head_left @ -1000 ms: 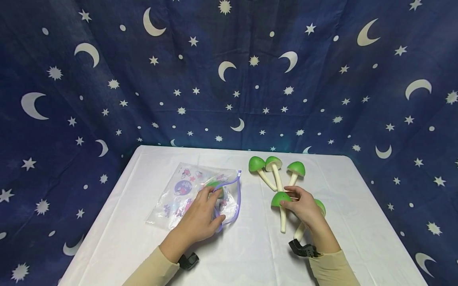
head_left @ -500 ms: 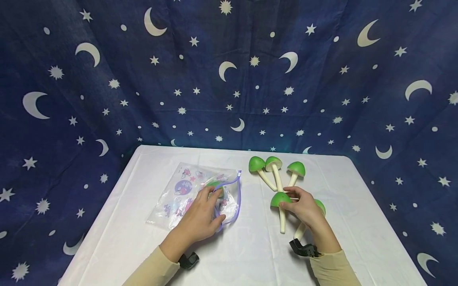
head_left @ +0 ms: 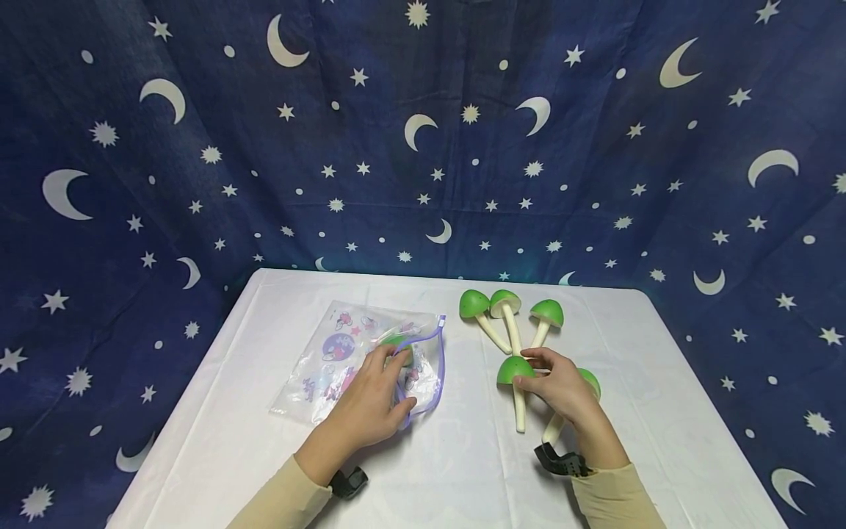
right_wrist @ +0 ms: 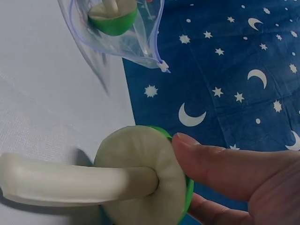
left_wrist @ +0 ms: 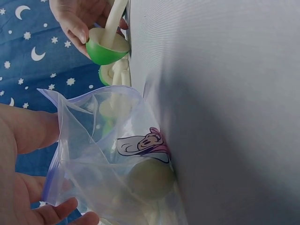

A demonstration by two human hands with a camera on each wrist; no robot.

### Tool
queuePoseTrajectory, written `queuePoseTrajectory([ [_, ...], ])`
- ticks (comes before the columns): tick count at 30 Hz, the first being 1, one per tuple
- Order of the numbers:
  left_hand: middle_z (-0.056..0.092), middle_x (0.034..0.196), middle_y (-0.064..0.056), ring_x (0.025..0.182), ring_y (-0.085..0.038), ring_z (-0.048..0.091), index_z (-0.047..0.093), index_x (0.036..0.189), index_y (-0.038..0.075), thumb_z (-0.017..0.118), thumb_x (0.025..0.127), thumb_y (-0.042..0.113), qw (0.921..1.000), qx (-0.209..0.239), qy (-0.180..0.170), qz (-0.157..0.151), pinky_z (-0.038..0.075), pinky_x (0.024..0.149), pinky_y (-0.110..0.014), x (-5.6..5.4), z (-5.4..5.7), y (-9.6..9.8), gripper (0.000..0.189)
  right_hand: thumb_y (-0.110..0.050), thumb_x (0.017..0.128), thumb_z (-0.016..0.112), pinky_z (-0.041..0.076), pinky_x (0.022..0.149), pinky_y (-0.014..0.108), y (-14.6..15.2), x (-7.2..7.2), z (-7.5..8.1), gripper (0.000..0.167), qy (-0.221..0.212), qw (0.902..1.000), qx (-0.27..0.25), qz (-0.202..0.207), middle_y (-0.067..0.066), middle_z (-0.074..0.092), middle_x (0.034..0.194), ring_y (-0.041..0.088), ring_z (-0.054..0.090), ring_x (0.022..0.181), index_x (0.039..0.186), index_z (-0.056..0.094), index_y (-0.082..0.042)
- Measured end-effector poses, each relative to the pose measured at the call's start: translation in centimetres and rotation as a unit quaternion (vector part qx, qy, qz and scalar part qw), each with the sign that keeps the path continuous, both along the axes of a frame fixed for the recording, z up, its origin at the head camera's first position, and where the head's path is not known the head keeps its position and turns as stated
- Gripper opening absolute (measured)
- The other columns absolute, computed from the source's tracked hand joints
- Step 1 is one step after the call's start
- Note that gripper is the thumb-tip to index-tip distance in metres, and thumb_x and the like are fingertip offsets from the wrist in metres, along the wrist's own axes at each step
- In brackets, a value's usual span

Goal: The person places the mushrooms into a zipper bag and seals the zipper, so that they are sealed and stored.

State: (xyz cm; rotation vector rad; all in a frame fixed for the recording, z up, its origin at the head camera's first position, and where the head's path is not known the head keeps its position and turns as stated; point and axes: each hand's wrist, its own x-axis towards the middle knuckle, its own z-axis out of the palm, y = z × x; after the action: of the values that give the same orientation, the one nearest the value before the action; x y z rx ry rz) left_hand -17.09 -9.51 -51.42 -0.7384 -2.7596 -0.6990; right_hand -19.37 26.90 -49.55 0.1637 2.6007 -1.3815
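A green-capped mushroom (head_left: pixel 515 370) is pinched at its cap by my right hand's (head_left: pixel 560 382) fingers, stem toward me. Three more mushrooms (head_left: pixel 505 304) lie just beyond those fingers; another (head_left: pixel 591 382) is partly behind that hand. My left hand's (head_left: pixel 371 402) fingers, thumb apart, hold a clear zip bag's (head_left: pixel 338 347) mouth, a bagged mushroom (right_wrist: pixel 114 23) near them, on the white surface (head_left: pixel 456 474).

No words, numbers or brands are reading clearly. Bag (head_left: pixel 327 386) is carrying print: pale marks in a purple oval (head_left: pixel 338 347) are looking like lettering, too small to read; purple squiggles (head_left: pixel 308 389) lower left are staying illegible too. Cartoon figure (left_wrist: pixel 147 143) is showing close up.
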Motion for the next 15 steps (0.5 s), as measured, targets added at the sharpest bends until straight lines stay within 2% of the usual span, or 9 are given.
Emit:
queuePoseTrajectory([
  [10,0.048,0.153,-0.015,0.144,-0.035,0.051,0.052,0.156,0.008,0.084,0.09,0.033,1.0,0.005,-0.003,0.001,0.049,0.119,-0.05,-0.01,0.05,0.03,0.078,-0.028,0.089,0.088,0.057,0.083,0.027,-0.24,-0.02,-0.25,0.066,0.013,0.9998,-0.012,-0.012,0.023,0.067,0.141,0.036,0.067,0.124,0.146,0.062,-0.007],
  [15,0.048,0.154,-0.015,0.144,-0.034,0.051,0.051,0.156,0.008,0.084,0.09,0.033,1.0,0.004,-0.007,0.002,0.049,0.119,-0.05,0.0,0.06,0.02,0.078,-0.023,0.089,0.088,0.059,0.081,0.026,-0.69,-0.03,-0.03,0.065,0.016,0.9987,-0.047,-0.012,0.025,0.067,0.139,0.027,0.07,0.112,0.146,0.062,-0.004],
])
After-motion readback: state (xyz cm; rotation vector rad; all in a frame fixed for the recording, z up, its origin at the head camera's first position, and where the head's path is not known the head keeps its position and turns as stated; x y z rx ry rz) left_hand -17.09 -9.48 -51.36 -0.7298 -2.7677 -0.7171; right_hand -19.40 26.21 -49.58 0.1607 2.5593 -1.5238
